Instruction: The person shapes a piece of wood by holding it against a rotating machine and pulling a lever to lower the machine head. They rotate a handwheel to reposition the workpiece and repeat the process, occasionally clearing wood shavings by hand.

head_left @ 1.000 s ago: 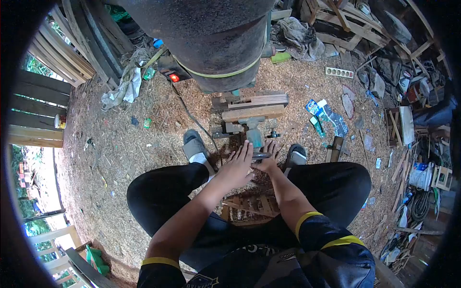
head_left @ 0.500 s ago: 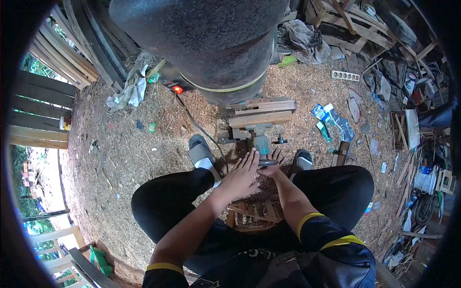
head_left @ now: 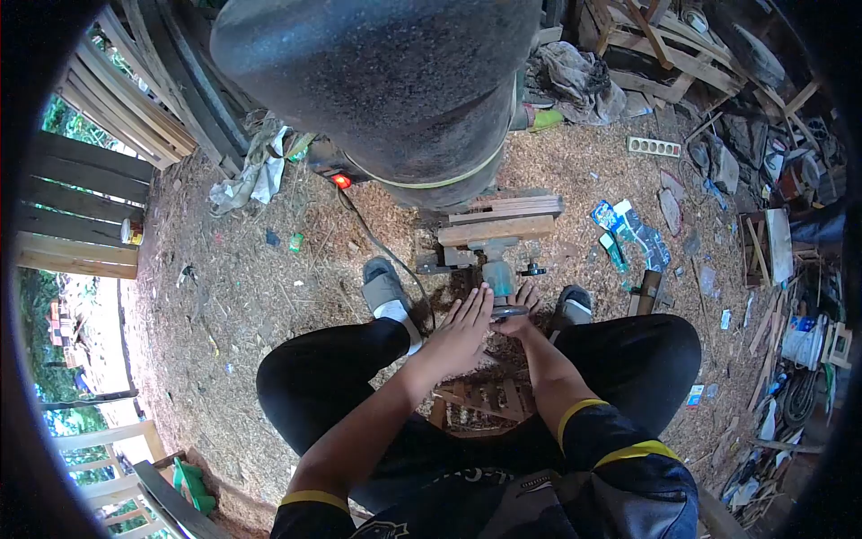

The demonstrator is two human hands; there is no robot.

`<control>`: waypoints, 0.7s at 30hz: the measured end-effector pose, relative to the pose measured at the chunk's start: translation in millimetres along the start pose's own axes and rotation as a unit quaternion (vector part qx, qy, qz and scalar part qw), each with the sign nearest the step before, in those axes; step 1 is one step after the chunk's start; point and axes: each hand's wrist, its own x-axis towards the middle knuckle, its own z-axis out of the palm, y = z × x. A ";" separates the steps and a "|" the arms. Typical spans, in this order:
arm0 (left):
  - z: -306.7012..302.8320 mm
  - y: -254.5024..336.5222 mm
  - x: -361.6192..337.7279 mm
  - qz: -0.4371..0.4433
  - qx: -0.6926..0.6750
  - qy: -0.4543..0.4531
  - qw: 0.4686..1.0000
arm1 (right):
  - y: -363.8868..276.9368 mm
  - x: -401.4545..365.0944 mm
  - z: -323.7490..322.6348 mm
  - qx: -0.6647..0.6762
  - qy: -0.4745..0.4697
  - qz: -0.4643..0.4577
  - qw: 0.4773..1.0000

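Observation:
Between my knees stands a greenish metal vise-like screw device (head_left: 496, 274) with a dark round handwheel (head_left: 509, 311) at its near end. My left hand (head_left: 458, 331) lies against the left side of the wheel, fingers stretched out and pointing forward. On the wheel's right side is my right hand (head_left: 519, 314), its fingers extended and apart, palm partly hidden by the wheel. Neither hand is wrapped round anything. Just beyond the device, a wooden block (head_left: 496, 231) lies crosswise, with thinner boards (head_left: 505, 209) behind it.
A large dark barrel-shaped body (head_left: 377, 99) fills the top. Near its left side glows a red light (head_left: 340, 181), with a black cable (head_left: 386, 250) running toward my left foot. Wood shavings cover the ground. Blue-white packaging (head_left: 628, 229), a power strip (head_left: 654, 146) and scrap wood lie right.
The whole view has shifted slightly, so things appear a little farther right and lower. Both hands stay at the handwheel with fingers extended.

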 end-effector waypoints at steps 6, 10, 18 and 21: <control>-7.3 5.0 0.0 -0.004 0.051 -0.011 0.999 | -12.6 1.1 -38.7 -0.003 -0.083 0.017 0.996; -36.2 13.9 2.5 0.014 0.113 -0.001 0.994 | -41.1 -12.2 -98.1 -0.017 -0.149 0.055 0.987; -92.4 41.4 -15.9 0.077 0.087 0.090 0.989 | 1.8 -30.1 -103.0 0.269 0.008 0.070 0.960; -118.8 57.9 -21.5 0.114 0.070 0.106 0.985 | 19.7 -7.0 -87.3 0.262 0.263 0.057 0.927</control>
